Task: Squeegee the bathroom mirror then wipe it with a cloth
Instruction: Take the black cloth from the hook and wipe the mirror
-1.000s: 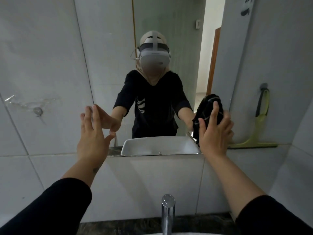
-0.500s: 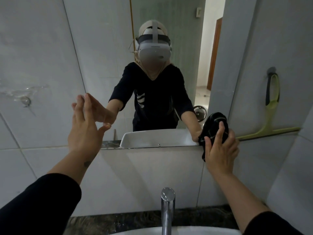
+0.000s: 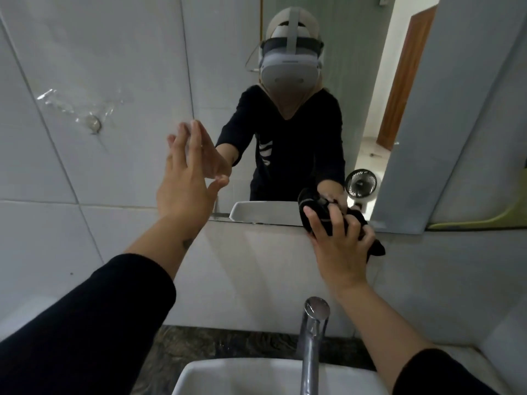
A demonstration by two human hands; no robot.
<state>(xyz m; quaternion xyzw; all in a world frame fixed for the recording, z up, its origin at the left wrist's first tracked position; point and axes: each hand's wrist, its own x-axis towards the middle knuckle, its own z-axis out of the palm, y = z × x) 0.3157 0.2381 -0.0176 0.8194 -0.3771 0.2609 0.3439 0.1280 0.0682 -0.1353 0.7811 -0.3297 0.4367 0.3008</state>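
Note:
The bathroom mirror (image 3: 228,67) fills the wall ahead and reflects me. My right hand (image 3: 339,246) presses a crumpled black cloth (image 3: 376,248) against the mirror's bottom edge, low and right of centre. My left hand (image 3: 185,183) is raised flat with fingers spread, its fingertips at the glass on the mirror's left side, holding nothing. A yellow-green squeegee (image 3: 470,222) shows only as a strip of its blade at the right, resting on the ledge against the wall tiles.
A chrome tap (image 3: 313,332) stands below my right forearm over a white basin (image 3: 256,377). A dark stone counter runs behind the basin. A wall hook (image 3: 94,124) with clear tape sits on the left tiles.
My right hand has carried the cloth downward from mid-height to the mirror's bottom edge. My left hand stays flat at the glass. The view has dropped, bringing the basin in.

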